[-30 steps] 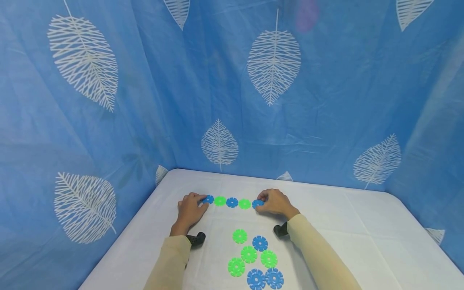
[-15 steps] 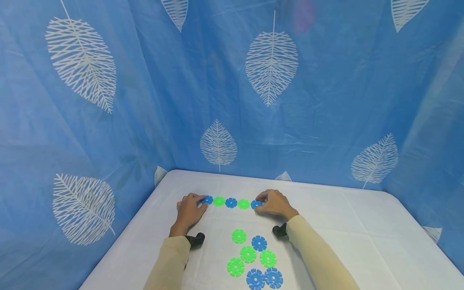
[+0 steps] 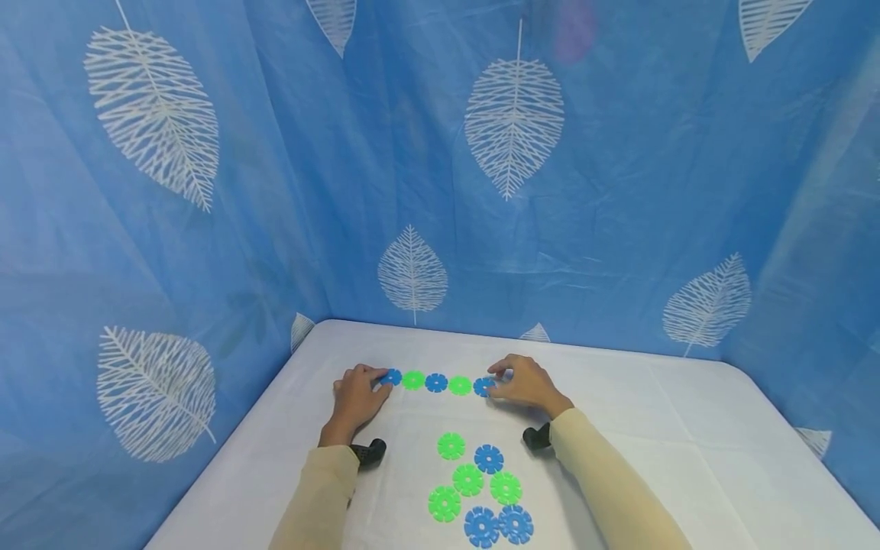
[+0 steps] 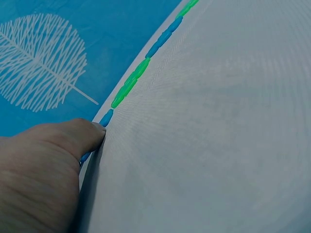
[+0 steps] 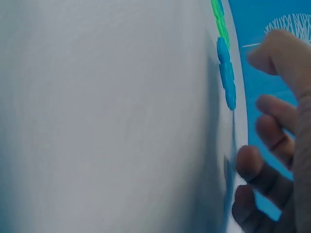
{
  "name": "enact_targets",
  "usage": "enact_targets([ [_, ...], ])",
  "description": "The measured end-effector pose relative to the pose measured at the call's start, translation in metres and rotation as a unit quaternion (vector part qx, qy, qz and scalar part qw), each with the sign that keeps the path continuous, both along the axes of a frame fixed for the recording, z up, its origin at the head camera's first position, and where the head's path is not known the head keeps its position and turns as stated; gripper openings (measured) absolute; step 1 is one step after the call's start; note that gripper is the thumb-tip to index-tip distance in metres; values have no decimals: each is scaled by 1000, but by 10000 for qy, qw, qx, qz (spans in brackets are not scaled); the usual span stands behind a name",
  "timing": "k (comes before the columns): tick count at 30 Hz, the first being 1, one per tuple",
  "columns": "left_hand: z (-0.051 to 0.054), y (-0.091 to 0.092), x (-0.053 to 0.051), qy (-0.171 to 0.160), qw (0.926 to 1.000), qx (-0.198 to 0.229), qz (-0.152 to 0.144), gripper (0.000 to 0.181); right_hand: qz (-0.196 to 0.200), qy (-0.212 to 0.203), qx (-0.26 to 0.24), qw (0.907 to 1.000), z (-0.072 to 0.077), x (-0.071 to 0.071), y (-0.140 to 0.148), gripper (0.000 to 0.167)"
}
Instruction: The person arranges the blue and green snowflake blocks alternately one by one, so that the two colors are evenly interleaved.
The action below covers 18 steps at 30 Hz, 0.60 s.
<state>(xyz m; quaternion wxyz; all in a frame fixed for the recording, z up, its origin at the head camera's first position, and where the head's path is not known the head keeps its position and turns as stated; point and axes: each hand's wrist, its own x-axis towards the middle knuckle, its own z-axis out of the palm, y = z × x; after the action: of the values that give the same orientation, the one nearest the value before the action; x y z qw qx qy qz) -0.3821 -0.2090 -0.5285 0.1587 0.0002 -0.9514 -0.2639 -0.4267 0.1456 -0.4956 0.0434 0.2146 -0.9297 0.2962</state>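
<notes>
Across the far part of the table runs a row of flower-shaped discs, alternating blue and green: a blue disc (image 3: 392, 377) at the left end, a green (image 3: 413, 380), a blue (image 3: 436, 383), a green (image 3: 460, 386) and a blue (image 3: 483, 386) at the right end. My left hand (image 3: 357, 398) pinches the left end disc between thumb and forefinger; its thumb partly covers that disc in the left wrist view. My right hand (image 3: 526, 383) is beside the right end disc, fingers parted; the right wrist view shows a gap between its fingers and the blue disc (image 5: 227, 75).
Nearer on the white table (image 3: 619, 428) lie several loose discs, green ones (image 3: 468, 480) and blue ones (image 3: 489, 459), two of the blue overlapping or touching. A blue curtain (image 3: 605, 191) with white leaf prints stands behind and at the sides.
My right hand has let go of the right end disc and moved slightly right, its fingers spreading. My left hand keeps its hold on the left end disc.
</notes>
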Motion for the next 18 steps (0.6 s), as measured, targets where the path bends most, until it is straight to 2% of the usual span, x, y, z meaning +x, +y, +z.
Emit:
enact_targets([
  [6, 2, -1, 2, 26, 10000, 21, -8, 39, 80, 430, -337, 9985, 10, 8, 14, 33],
  [10, 3, -2, 3, -14, 10000, 16, -46, 40, 138, 812, -351, 9960, 17, 15, 25, 29],
  [18, 2, 0, 2, -25, 9999, 51, -84, 41, 339, 1345, -278, 9899, 46, 41, 34, 26],
])
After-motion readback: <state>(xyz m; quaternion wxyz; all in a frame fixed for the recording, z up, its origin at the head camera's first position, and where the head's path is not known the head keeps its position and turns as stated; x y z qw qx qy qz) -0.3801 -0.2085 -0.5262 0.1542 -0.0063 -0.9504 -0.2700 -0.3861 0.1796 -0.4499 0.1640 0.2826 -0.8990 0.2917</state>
